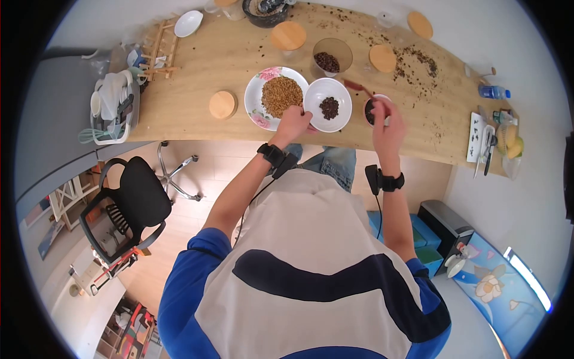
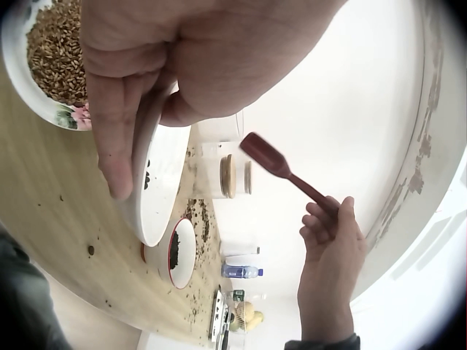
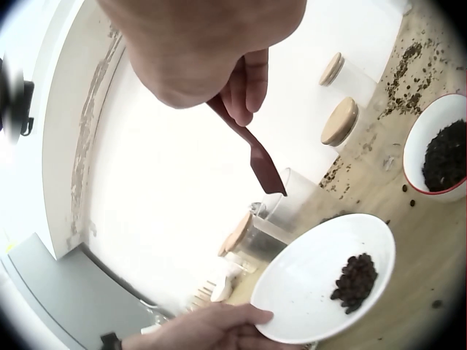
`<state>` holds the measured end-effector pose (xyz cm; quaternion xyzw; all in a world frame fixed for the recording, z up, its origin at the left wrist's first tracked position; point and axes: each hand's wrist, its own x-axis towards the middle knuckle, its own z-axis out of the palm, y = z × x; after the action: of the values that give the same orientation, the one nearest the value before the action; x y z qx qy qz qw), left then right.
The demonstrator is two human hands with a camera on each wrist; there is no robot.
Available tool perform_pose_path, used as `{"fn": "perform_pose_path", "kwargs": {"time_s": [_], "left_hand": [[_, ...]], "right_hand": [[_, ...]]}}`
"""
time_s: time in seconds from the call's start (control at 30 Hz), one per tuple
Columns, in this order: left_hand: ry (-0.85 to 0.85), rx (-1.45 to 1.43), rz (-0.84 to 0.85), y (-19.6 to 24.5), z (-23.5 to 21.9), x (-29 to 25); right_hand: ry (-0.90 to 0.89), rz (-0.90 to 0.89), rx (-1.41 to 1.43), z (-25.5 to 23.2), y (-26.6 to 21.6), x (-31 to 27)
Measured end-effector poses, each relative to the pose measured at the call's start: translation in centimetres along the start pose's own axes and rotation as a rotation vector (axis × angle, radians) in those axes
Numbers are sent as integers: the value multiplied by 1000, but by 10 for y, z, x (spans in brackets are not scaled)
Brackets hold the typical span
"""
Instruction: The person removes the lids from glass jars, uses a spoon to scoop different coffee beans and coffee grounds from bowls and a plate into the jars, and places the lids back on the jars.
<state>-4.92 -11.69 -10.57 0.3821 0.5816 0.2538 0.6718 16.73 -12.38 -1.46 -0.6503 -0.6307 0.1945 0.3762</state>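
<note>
My left hand point(image 1: 293, 124) grips the rim of a white bowl point(image 1: 342, 113), which is tilted and has a small heap of dark beans point(image 3: 355, 283) in it. In my right hand point(image 1: 388, 122) is a reddish-brown scoop point(image 2: 266, 154), pinched by its handle. The scoop's blade is raised, pointing left toward the white bowl in the head view. Below the right hand stands a smaller red-rimmed white bowl point(image 3: 416, 152) holding dark, loose material. To the left, a floral plate point(image 1: 256, 105) carries a heap of golden-brown grain point(image 1: 282, 97), right beside the left hand.
An open glass jar point(image 1: 335, 48) with dark beans stands behind the white bowl. Wooden-lidded jars point(image 1: 288, 36) are spread around it. Dark bits point(image 1: 418, 60) lie scattered at the back right. A dish rack point(image 1: 116, 107) is at the left end, a water bottle point(image 1: 494, 92) at the right.
</note>
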Motion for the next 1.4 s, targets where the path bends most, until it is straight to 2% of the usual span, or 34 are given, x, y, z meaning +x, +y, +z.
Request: {"fn": "perform_pose_path", "kwargs": {"time_s": [0.07,0.13,0.17,0.23,0.37,0.47,0.87,0.93,1.07,1.13,1.17,1.23,1.27,1.33,1.37,1.4], "left_hand": [[-12,-26,-15,2,0,-3],[-26,-61,3,1,-2,-1],[-28,-60,3,2,-2,-1],[-4,-57,12,2,-3,-2],[4,-17,25,0,-6,-1],[-1,-21,39,-1,-6,-1],[20,107,69,4,-15,-5],[11,108,65,4,-16,-6],[10,134,74,5,-19,-6],[18,93,66,3,-18,-7],[21,89,66,2,-18,-7],[36,84,83,3,-16,-7],[37,84,83,4,-15,-8],[54,171,90,11,-13,-14],[53,171,90,16,-11,-18],[64,251,101,23,-10,-23]], "right_hand": [[-56,-51,-37,5,-3,-6],[-139,-365,-148,12,0,-8],[-137,-364,-150,12,0,-9],[-323,-423,-190,11,-3,-12],[-346,-421,-191,13,-3,-17],[-278,-391,-174,13,-6,-15],[-366,-380,-122,20,-4,-17],[-302,-408,-121,22,-8,-17],[-334,-410,-150,21,-9,-14],[-210,-422,-95,20,-6,-14],[-215,-425,-95,20,-4,-14],[-118,-197,-115,19,1,-16],[-119,-198,-115,21,4,-17],[-132,-29,-221,25,10,-19],[-131,-28,-221,28,12,-20],[-152,147,-85,32,13,-21]]}}
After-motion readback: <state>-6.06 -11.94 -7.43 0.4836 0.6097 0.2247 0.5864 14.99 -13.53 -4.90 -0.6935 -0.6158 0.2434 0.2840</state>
